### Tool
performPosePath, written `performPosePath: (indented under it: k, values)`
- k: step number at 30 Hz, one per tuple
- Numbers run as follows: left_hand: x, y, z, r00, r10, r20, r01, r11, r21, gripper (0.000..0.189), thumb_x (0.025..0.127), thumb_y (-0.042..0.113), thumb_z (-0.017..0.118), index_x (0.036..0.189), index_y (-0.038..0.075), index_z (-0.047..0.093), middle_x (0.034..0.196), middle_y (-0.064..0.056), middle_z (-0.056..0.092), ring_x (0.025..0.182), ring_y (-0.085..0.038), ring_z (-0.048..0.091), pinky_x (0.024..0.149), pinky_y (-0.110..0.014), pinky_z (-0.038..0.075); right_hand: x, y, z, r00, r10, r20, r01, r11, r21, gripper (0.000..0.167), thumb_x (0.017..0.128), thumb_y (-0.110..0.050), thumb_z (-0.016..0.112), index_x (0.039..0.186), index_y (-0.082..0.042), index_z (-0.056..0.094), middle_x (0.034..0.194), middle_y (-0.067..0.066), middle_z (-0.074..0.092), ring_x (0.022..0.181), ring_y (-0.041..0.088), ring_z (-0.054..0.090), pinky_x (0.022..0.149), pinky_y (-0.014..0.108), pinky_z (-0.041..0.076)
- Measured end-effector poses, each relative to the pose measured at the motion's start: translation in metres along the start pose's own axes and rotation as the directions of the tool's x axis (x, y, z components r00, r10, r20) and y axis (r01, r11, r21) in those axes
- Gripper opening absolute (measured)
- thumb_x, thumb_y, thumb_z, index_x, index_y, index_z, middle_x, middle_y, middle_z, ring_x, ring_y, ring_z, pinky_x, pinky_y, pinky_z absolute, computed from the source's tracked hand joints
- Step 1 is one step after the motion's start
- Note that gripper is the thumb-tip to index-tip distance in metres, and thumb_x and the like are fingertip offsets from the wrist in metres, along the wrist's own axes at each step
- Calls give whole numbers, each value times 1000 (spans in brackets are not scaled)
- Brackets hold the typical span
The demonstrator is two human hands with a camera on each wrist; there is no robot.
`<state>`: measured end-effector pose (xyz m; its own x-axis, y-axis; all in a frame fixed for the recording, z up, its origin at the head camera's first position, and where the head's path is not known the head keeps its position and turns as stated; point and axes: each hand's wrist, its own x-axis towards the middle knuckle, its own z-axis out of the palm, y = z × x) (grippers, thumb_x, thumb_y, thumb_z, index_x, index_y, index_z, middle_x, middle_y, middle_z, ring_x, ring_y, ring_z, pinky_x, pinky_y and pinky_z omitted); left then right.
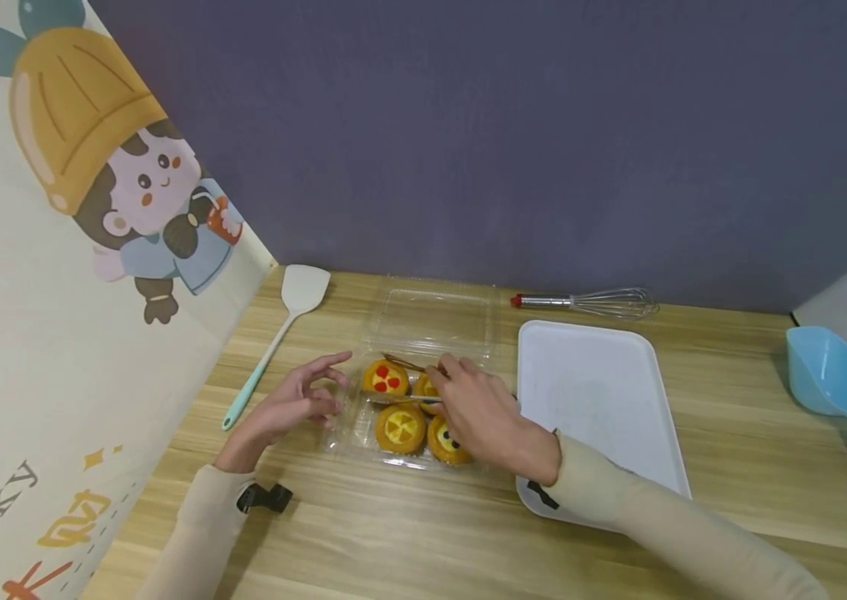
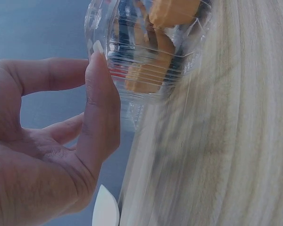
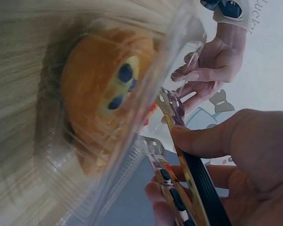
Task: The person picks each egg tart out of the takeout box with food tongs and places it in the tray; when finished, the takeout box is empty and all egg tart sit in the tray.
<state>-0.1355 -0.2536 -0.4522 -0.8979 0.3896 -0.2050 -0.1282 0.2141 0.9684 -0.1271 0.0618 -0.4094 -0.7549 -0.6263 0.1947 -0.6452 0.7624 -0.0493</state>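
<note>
A clear plastic clamshell box (image 1: 352, 433) with its lid (image 1: 434, 318) folded back holds several egg-tart-like pastries, among them one with red dots (image 1: 386, 378), one with yellow wedges (image 1: 402, 430) and one with dark blue dots (image 3: 120, 87). My right hand (image 1: 485, 414) grips metal tongs (image 3: 191, 172) with dark handle pads, thumb on one arm and fingers on the other. The tong tips reach over the box near the red-dotted pastry, spread apart. At the box's left side, my left hand (image 1: 296, 407) has its fingers loosely bent; a fingertip meets the box wall in the left wrist view.
A white tray (image 1: 592, 392) lies right of the box, partly under my right forearm. Behind it is a whisk (image 1: 588, 302). A white-headed spatula (image 1: 284, 321) lies at left, a blue scoop (image 1: 832, 375) at far right. A dark wall (image 1: 506, 150) bounds the back.
</note>
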Motion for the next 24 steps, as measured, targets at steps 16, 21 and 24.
performPosePath:
  k: [16, 21, 24]
  values:
    - [0, -3, 0, 1000, -17, 1, 17, 1000, -13, 82, 91, -11, 59, 164, 6, 27, 136, -29, 44, 79, -14, 65, 62, -26, 64, -9, 2, 4, 995, -39, -95, 35, 998, -48, 42, 91, -20, 80, 130, -11, 70, 114, 6, 66, 88, 20, 65, 41, 18, 45]
    - [0, -2, 0, 1000, -15, 2, 15, 1000, -15, 82, 91, -11, 58, 164, 5, 27, 135, -29, 44, 80, -14, 65, 62, -26, 64, -14, 2, 0, 993, -47, -109, 42, 998, -43, 46, 91, -23, 81, 133, -11, 68, 116, 6, 66, 94, 20, 67, 43, 18, 46]
    - [0, -1, -1, 1000, -11, 2, 11, 1000, -17, 81, 91, -11, 58, 164, 5, 26, 135, -29, 44, 80, -14, 65, 62, -26, 64, -18, 3, -4, 991, -46, -123, 40, 998, -44, 46, 92, -25, 81, 134, -12, 68, 117, 6, 66, 96, 21, 68, 45, 20, 49]
